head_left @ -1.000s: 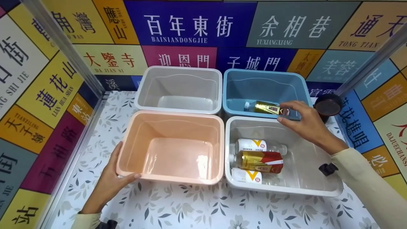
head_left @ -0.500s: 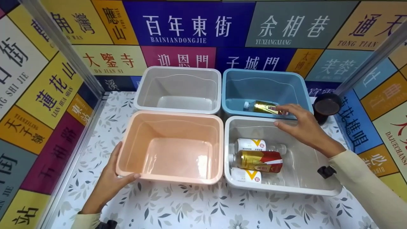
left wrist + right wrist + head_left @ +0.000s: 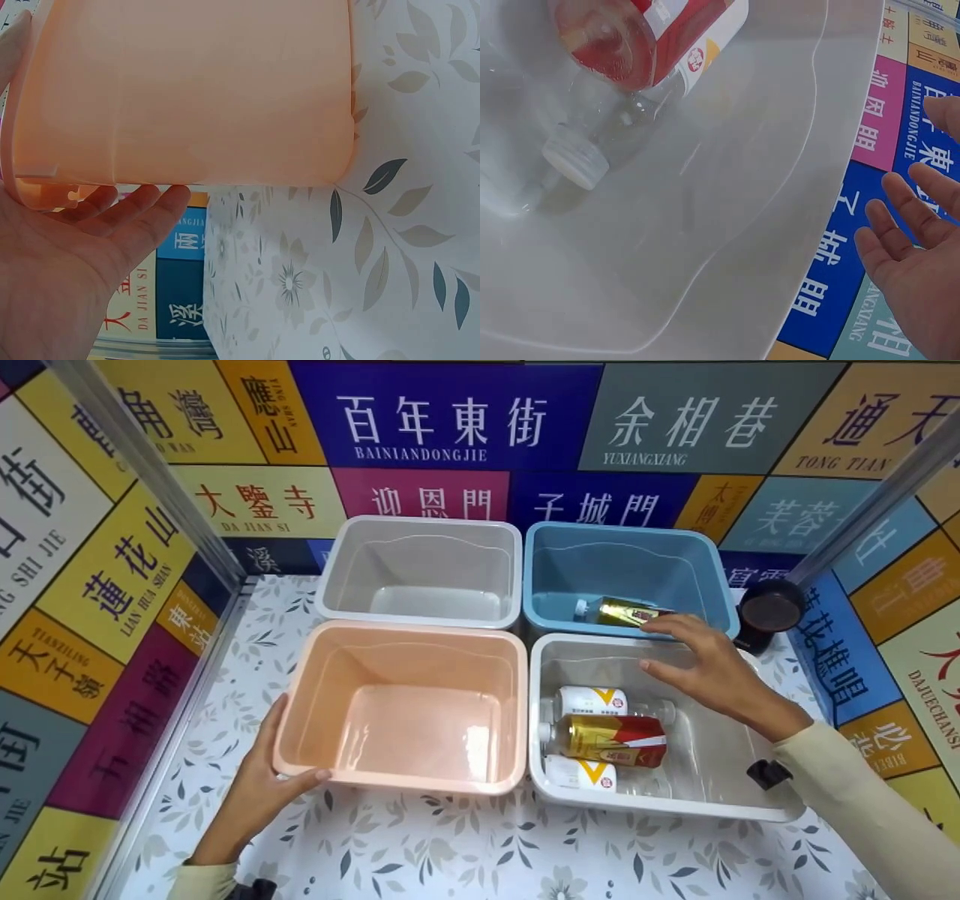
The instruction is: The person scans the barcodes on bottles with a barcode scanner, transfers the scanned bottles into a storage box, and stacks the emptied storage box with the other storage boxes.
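Observation:
My left hand (image 3: 262, 784) rests against the near left corner of a peach bin (image 3: 431, 789), its thumb at the rim and its fingers stretched along the side wall (image 3: 225, 90). Over the far edge of a light grey bin (image 3: 739, 739) hovers my right hand (image 3: 705, 675), fingers spread and holding nothing. Its fingertips overlap in view a gold-labelled bottle (image 3: 622, 611), which lies on its side in the blue bin (image 3: 536, 577). Inside the light grey bin, a gold-and-red bottle (image 3: 615, 740) lies between two clear bottles with white labels (image 3: 592, 700).
Behind the peach bin stands another grey bin (image 3: 420, 562). A dark round object (image 3: 772, 611) is beside the blue bin. Sign-printed walls (image 3: 450, 420) enclose the left, back and right of the leaf-patterned tabletop (image 3: 420, 847).
My right hand has drawn back from the gold-labelled bottle toward me, fingers loosened, leaving the bottle in the blue bin. My left hand has stayed at the peach bin.

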`<action>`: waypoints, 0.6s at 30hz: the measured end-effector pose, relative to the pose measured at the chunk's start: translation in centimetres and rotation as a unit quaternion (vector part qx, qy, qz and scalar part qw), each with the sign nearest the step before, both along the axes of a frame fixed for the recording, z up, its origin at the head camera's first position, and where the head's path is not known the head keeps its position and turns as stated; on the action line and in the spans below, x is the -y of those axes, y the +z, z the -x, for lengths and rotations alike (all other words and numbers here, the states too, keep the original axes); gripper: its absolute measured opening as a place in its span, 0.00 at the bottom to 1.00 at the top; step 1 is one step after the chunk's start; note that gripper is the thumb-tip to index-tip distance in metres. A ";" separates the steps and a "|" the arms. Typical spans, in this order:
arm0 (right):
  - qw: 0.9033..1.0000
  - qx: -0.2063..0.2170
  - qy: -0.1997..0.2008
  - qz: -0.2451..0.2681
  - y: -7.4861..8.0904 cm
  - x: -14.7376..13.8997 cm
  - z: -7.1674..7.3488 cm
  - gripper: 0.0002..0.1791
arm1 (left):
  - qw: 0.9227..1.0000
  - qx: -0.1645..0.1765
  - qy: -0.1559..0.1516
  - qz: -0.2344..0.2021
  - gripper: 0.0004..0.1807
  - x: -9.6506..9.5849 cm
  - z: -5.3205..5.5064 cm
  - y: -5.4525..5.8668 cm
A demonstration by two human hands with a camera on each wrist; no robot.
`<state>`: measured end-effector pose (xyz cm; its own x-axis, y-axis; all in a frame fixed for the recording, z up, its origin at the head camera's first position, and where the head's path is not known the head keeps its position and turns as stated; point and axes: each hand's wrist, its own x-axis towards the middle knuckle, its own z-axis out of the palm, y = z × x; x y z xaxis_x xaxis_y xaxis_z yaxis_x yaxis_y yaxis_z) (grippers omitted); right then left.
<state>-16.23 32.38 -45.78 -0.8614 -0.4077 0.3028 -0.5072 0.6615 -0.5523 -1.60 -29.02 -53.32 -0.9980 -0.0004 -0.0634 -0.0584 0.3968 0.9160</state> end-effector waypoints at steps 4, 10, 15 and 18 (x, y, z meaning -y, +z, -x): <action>1.000 -0.011 0.014 0.003 -0.2 0.2 -0.2 0.26 | 1.000 0.001 -0.002 -0.001 0.69 0.0 0.0 0.1; 1.000 -0.008 0.027 0.007 -0.8 0.5 -0.6 0.27 | 1.000 -0.003 -0.003 -0.007 0.68 0.0 0.0 0.0; 0.999 -0.004 0.038 0.004 -1.3 0.6 -0.9 0.28 | 1.000 -0.007 -0.004 -0.004 0.68 0.0 0.0 0.0; 0.999 0.002 0.045 0.003 -1.6 0.6 -1.1 0.28 | 1.000 -0.008 -0.003 -0.004 0.68 0.0 0.0 0.0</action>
